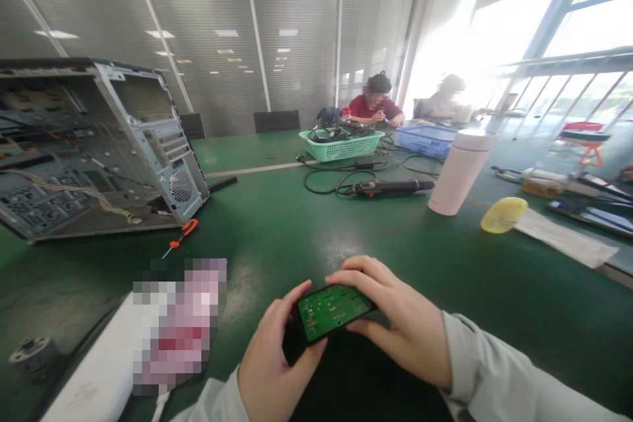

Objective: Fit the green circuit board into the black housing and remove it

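A green circuit board [330, 308] set in a black rectangular casing is held between my two hands, just above the table near its front. My left hand [277, 349] grips the left end, thumb along the lower edge and fingers at the upper corner. Around the right end wraps my right hand [390, 316], with its fingers over the top edge and the thumb below. Solder points show on the board's upward face. The underside of the casing is hidden.
An open computer case [178, 165] stands left, near an orange-handled screwdriver [186, 232]. A white power bank [99, 356] lies front left. Behind are a black electric screwdriver [390, 187], a pink bottle [459, 175], a green basket [341, 148] and two people. A yellow object [503, 215] lies right.
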`<state>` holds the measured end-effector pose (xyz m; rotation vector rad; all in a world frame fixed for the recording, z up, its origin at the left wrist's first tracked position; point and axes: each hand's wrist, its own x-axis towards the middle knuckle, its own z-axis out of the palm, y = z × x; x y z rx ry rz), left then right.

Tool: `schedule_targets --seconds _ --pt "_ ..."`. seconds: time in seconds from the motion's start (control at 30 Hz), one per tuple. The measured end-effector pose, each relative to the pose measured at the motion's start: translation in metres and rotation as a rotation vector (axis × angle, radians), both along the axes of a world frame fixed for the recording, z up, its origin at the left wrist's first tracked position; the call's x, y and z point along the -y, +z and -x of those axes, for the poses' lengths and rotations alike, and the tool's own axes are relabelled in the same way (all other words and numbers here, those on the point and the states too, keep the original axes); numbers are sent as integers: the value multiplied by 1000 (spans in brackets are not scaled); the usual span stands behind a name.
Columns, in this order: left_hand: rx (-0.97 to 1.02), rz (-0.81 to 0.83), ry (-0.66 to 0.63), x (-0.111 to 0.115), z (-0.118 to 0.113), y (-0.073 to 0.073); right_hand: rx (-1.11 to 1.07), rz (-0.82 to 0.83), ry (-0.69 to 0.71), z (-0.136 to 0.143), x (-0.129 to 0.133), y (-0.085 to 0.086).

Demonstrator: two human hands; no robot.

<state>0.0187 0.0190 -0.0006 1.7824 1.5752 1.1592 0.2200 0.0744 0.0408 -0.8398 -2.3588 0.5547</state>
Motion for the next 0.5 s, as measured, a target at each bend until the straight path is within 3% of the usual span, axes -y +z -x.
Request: schedule_targets --seconds 0.23,0.33,0.4,0.5 --pt "121 105 62 -4 0 -3 -48 -134 91 4 -14 -13" --pt "169 109 81 -3 -1 -4 -69 -61 67 2 -13 -14" --pt "227 119 75 -2 -1 -2 -185 198 23 3 -12 -14" --pt "263 107 6 1 0 3 -440 910 -12 4 -16 -15"
